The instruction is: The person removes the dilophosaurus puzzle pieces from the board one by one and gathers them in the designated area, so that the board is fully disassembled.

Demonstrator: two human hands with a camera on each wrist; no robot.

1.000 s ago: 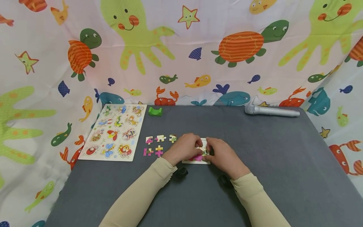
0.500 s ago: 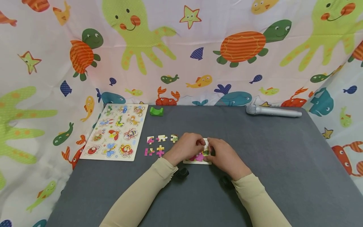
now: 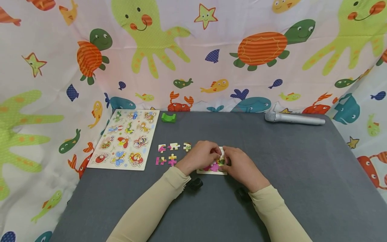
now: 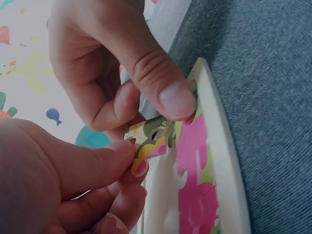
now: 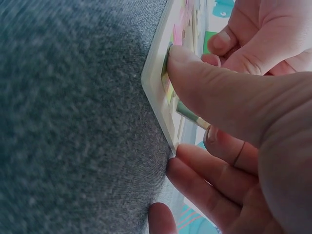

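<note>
My left hand (image 3: 200, 155) pinches a small jigsaw piece (image 4: 151, 146) between thumb and fingers, above the puzzle tray (image 4: 226, 161). The piece is green, yellow and pink, tilted and apart from the bare floor of the tray. Along the tray's right side, my right hand (image 3: 243, 168) holds it, thumb (image 5: 183, 61) on the fitted pieces and fingers at the edge. Pink pieces (image 4: 195, 156) lie fitted along the near side. In the right wrist view a green-faced piece (image 5: 189, 114) stands tilted by the right fingers. Both hands cover much of the tray in the head view.
Several loose jigsaw pieces (image 3: 172, 159) lie in two rows left of the tray. Farther left is a board of insect pictures (image 3: 127, 137). A green block (image 3: 168, 118) and a silver microphone (image 3: 293, 118) lie at the back of the grey table (image 3: 287, 161), before a printed curtain.
My left fingers have lifted a little toward the far side of the tray, uncovering more of its pink pieces. The right hand keeps its place. The head view has shifted slightly.
</note>
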